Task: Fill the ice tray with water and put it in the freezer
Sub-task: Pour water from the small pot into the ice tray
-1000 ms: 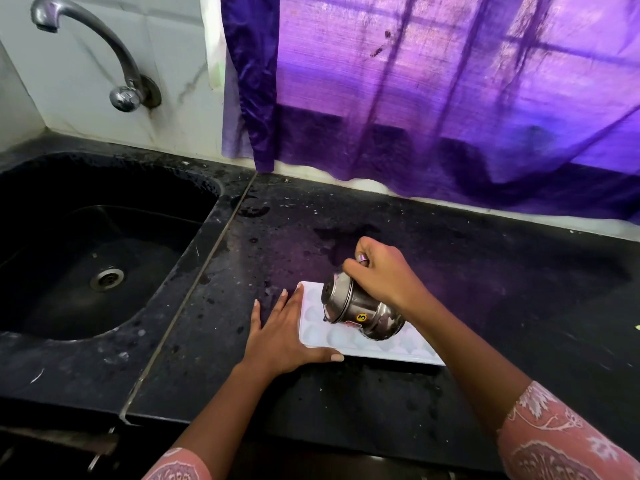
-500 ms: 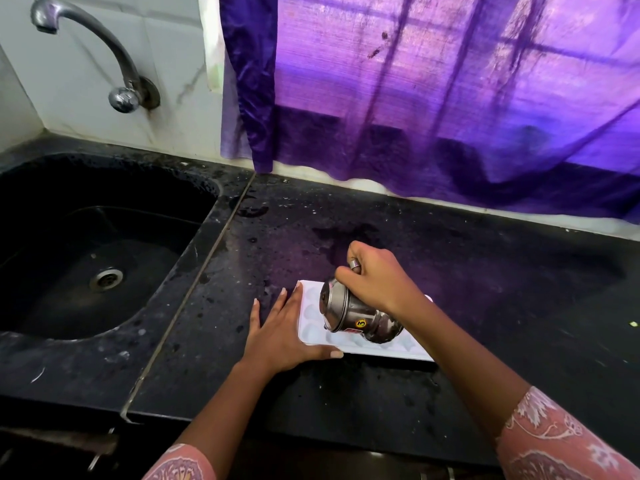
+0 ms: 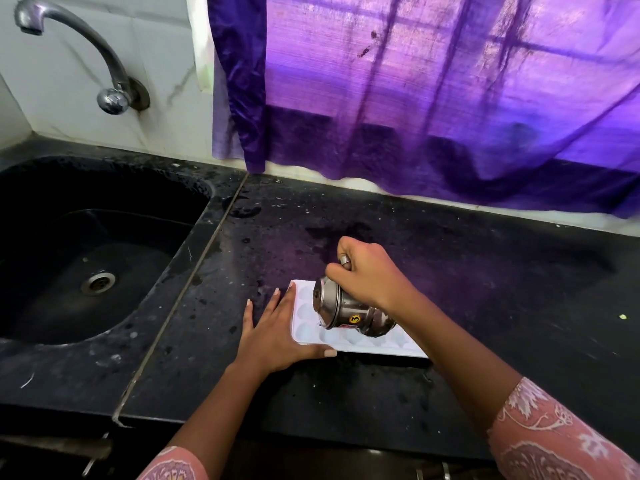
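Both busy: my left hand (image 3: 277,336) flat at the ice tray (image 3: 374,344) end nearest the sink (image 3: 138,265), right hand (image 3: 367,275) gripping the steel pot (image 3: 349,313); sloshy, lift both ends.

At frame centre, the right hand (image 3: 372,271) tips a steel pot (image 3: 349,311) over the white ice tray (image 3: 349,337); the left hand (image 3: 277,336) lies flat at its left end.

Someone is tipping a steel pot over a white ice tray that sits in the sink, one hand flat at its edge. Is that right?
Not quite. The head view shows the ice tray on the black counter, right of the sink, not in it. The right hand does tip the steel pot over it, left hand flat at its edge.
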